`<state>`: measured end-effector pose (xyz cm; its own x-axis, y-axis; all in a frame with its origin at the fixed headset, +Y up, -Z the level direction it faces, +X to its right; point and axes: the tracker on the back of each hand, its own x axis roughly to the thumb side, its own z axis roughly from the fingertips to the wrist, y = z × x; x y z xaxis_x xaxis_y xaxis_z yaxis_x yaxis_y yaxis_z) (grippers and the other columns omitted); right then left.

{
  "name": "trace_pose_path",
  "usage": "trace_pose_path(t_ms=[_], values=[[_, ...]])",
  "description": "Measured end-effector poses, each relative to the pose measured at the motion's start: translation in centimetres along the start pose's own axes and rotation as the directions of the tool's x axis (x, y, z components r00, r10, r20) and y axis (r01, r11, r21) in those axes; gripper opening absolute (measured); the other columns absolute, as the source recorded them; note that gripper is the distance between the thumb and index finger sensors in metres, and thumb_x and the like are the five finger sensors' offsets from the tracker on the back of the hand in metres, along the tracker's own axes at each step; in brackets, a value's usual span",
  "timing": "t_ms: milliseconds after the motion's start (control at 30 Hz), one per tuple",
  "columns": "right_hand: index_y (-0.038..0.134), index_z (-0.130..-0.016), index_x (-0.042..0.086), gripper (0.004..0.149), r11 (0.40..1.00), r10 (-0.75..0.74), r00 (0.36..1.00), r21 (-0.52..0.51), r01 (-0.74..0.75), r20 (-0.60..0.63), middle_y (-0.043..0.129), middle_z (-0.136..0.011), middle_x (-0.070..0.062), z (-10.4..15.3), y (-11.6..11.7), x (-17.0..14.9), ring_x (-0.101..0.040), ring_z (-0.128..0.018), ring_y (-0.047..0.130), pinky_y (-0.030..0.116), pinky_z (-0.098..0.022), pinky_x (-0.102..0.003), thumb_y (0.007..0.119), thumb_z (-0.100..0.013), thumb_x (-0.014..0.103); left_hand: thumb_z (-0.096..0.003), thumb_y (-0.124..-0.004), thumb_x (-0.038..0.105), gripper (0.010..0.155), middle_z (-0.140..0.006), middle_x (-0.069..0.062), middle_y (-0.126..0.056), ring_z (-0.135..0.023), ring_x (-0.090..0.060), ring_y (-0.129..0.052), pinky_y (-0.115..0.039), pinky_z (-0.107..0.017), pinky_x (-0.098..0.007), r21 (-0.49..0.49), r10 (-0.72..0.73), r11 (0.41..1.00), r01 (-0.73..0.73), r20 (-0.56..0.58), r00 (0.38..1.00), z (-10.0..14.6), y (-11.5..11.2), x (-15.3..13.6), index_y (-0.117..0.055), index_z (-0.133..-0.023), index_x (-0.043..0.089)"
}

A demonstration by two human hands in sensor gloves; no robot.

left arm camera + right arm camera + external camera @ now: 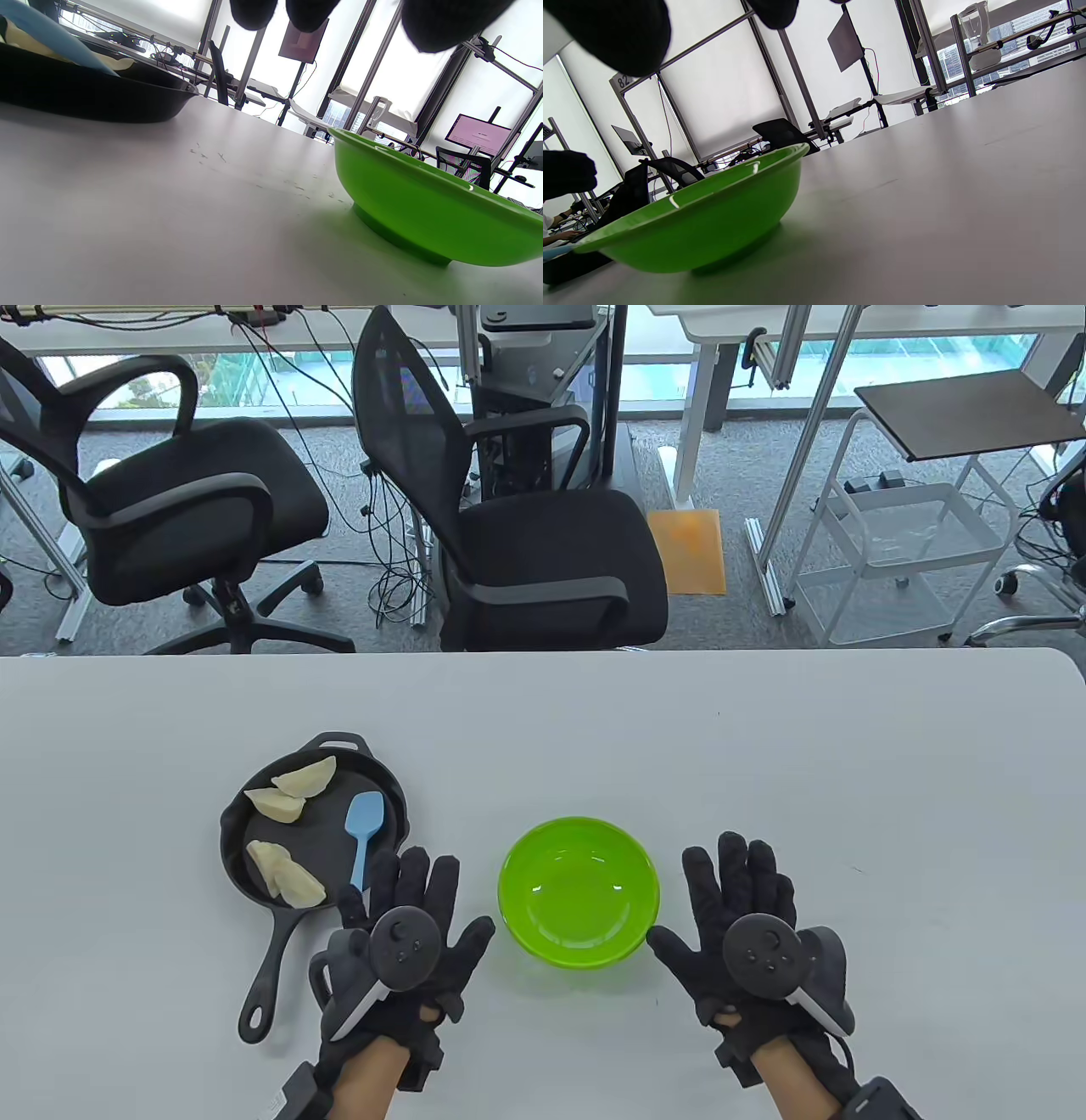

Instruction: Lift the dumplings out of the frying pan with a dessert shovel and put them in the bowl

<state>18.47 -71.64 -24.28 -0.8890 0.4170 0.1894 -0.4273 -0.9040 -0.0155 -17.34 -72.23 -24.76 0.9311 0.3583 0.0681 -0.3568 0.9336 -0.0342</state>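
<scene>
Under the flat, spread left hand (pixel 399 933), the blue dessert shovel (pixel 365 824) handle's end; right hand (pixel 747 929) likewise splayed, empty.

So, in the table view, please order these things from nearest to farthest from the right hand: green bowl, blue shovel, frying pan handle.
From the right hand:
1. Green bowl, just to its left.
2. Blue shovel, beyond the bowl, lying in the pan.
3. Frying pan handle, farthest left, past the left hand.

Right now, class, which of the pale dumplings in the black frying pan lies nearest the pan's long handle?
The pale dumpling at the black frying pan's near edge, just above the handle; the others lie toward the far rim.
</scene>
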Motion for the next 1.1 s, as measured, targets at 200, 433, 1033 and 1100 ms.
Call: trace_pose_path(t_ms=[200,433,1033,1100], values=[[0.033,-0.117,0.02,0.093,1.0,-0.023,0.999,0.017,0.024,-0.024,0.016,-0.119,-0.018,-0.1,0.2,-0.4,-0.053,-0.106,0.015,0.022,-0.072,-0.069,0.074,-0.047,0.066,-0.048,-0.066,0.071,0.082,-0.129,-0.009,-0.04,-0.12,-0.04,-0.031,-0.024,-0.076,-0.071,-0.017,0.008,1.0,-0.008,0.016,1.0,-0.1,-0.1,0.1,-0.045,-0.116,0.03],[0.034,-0.116,0.019,0.092,0.999,-0.041,0.998,0.011,0.041,-0.046,0.022,-0.119,-0.018,-0.1,0.2,-0.7,-0.055,-0.107,0.026,0.03,-0.072,-0.07,0.074,-0.048,0.066,-0.0476,-0.066,0.072,0.082,-0.128,-0.009,-0.042,-0.12,-0.04,-0.034,-0.025,-0.076,-0.071,-0.027,0.014,1.0,-0.013,0.019,1.0,-0.1,-0.2,0.0,-0.047,-0.116,0.03],[0.037,-0.116,0.017,0.093,0.982,-0.175,0.978,0.052,0.181,-0.114,0.04,-0.118,-0.021,-0.3,0.0,-1.1,-0.057,-0.101,0.056,0.053,-0.068,-0.068,0.072,-0.048,0.069,-0.0476,-0.066,0.072,0.083,-0.128,-0.009,-0.044,-0.119,-0.041,-0.038,-0.026,-0.076,-0.071,-0.034,0.023,0.999,-0.022,0.013,1.0,-0.2,-0.4,0.1,-0.047,-0.116,0.03],[0.037,-0.116,0.016,0.093,0.983,-0.164,0.977,0.059,0.173,-0.134,0.042,-0.117,-0.021,-0.6,0.1,-1.2,-0.056,-0.1,0.061,0.057,-0.067,-0.067,0.072,-0.048,0.069,-0.0475,-0.066,0.073,0.083,-0.128,-0.009,-0.045,-0.119,-0.041,-0.039,-0.027,-0.076,-0.071,-0.038,0.027,0.999,-0.026,0.013,1.0,-0.2,-0.4,0.1,-0.047,-0.116,0.03]])
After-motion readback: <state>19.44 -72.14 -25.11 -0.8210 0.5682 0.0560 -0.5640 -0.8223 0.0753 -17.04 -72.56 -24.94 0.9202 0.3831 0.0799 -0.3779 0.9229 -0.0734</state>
